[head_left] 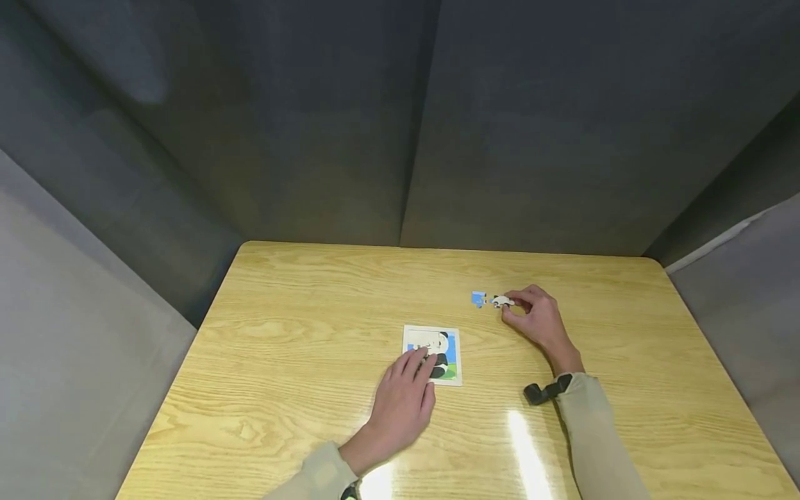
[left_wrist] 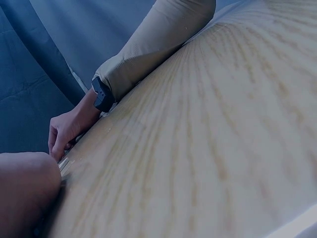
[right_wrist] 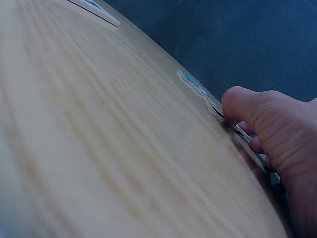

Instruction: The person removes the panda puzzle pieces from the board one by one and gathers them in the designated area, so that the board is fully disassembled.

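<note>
A square panda jigsaw puzzle in a white frame (head_left: 461, 361) lies flat near the middle of the table. My left hand (head_left: 403, 403) rests on its lower left part, fingers extended and hiding some of the picture. To the upper right, my right hand (head_left: 536, 319) pinches a white and black puzzle piece (head_left: 501, 301) between thumb and fingers at the table surface. Just left of that piece lies a blue puzzle piece (head_left: 478, 298), also visible in the right wrist view. The left wrist view shows only part of my left hand (left_wrist: 27, 181).
The wooden table (head_left: 300, 312) has rounded far corners. Dark grey curtains (head_left: 325, 139) hang behind it, and lighter grey panels (head_left: 75, 347) stand along the sides. A black wrist device (head_left: 545, 392) sits on my right wrist. Bright reflections show on the near tabletop.
</note>
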The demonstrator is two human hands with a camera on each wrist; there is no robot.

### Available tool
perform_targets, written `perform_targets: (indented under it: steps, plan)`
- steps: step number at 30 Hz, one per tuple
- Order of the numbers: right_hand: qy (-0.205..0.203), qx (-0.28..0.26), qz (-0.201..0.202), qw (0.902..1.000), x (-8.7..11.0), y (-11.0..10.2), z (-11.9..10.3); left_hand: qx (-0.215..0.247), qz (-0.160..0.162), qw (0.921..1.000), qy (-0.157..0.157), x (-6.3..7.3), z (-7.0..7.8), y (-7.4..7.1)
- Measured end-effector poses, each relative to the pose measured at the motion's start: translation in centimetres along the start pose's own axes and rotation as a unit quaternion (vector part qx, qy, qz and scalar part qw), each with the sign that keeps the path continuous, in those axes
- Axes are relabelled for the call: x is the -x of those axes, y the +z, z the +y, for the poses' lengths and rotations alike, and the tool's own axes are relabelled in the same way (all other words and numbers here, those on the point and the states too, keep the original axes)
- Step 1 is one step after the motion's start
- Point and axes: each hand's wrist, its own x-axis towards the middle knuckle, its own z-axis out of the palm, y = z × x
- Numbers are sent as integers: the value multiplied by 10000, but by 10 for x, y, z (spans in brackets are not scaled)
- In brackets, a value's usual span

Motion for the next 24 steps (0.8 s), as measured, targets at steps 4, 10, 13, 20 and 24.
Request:
perform_targets:
  steps: [4, 10, 13, 20, 24]
  plan:
    - [79, -81, -18, 9999, -1, 0, -2, 39, 53, 10000, 16, 0, 0, 0]
    - [94, -6, -50, 9999, -1, -1, -5, 41, 25, 10000, 15, 0, 0, -1]
    - [109, 76, -88, 9999, -1, -2, -5, 45, -33, 10000, -8, 1, 1, -2]
    - [101, 129, -68, 9998, 1, -1, -3, 49, -17, 10000, 14, 0, 1, -3]
    - [202, -122, 43, 9997, 2, -1, -6, 55, -14, 10000, 1, 0, 0, -4]
